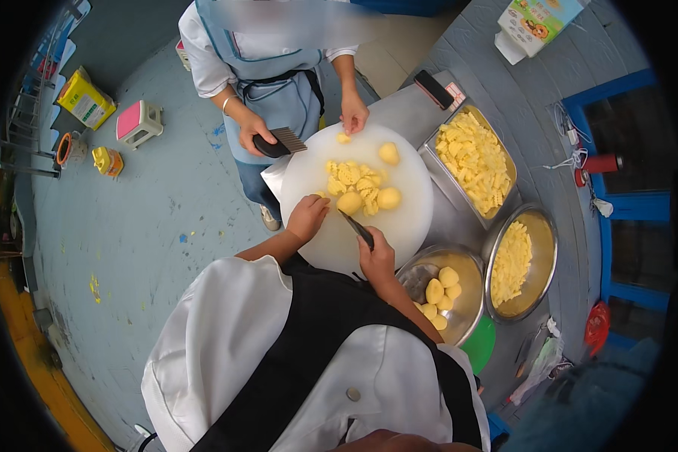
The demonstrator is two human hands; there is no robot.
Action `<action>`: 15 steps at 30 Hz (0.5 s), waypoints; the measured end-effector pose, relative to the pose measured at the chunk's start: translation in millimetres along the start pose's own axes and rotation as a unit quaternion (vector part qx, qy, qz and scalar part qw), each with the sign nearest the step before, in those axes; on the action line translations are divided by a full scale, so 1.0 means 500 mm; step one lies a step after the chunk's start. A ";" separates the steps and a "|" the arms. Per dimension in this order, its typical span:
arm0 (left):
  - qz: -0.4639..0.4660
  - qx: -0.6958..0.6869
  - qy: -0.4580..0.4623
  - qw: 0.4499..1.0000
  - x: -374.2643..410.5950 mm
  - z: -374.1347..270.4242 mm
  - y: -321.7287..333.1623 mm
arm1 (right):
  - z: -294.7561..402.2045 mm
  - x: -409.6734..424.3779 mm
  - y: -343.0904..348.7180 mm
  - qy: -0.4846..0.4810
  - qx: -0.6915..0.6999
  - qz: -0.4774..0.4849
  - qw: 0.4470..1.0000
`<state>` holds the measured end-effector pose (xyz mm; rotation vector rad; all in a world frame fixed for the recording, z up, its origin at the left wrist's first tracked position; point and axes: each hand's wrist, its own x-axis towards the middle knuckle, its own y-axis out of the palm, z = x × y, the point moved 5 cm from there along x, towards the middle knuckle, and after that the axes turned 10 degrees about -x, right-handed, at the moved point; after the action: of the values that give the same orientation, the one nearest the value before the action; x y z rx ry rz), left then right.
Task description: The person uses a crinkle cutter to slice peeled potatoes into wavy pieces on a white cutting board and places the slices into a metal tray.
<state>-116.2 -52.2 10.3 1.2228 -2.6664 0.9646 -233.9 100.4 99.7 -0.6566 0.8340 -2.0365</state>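
My right hand (377,255) grips the dark handle of a crinkle cutter (357,229), seen edge-on, over a round white cutting board (327,248). My left hand (308,217) rests at the board's left part, its fingertips on a yellow piece of potato (321,195). Between and beyond my hands lie a peeled potato (350,203), another (389,198) and a heap of wavy-cut potato slices (347,172). One more peeled potato (389,153) lies farther back. Across the board, a co-worker holds a black-handled crinkle cutter (281,143) and touches a small potato piece (343,138).
Right of the board stand a metal tray of crinkle-cut potatoes (426,155), a steel bowl of cut potatoes (552,265) and a steel bowl of peeled potatoes (477,282). A phone (434,89) lies behind the tray. A pink-topped stool (139,123) stands on the floor at left.
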 end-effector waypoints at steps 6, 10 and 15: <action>0.089 0.054 0.030 0.994 0.058 -0.059 0.088 | -0.091 -0.075 -0.021 0.175 0.104 -0.049 0.978; 0.181 0.032 0.030 0.982 0.052 -0.084 0.099 | -0.114 -0.109 -0.012 0.223 0.113 -0.049 0.967; 0.263 0.000 0.028 0.964 -0.031 -0.042 0.015 | -0.118 -0.141 -0.009 0.220 0.098 0.020 0.970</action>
<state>-115.2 -26.4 19.0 0.4689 -3.0010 1.0237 -240.1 180.2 54.5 -0.0717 0.8676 -2.2272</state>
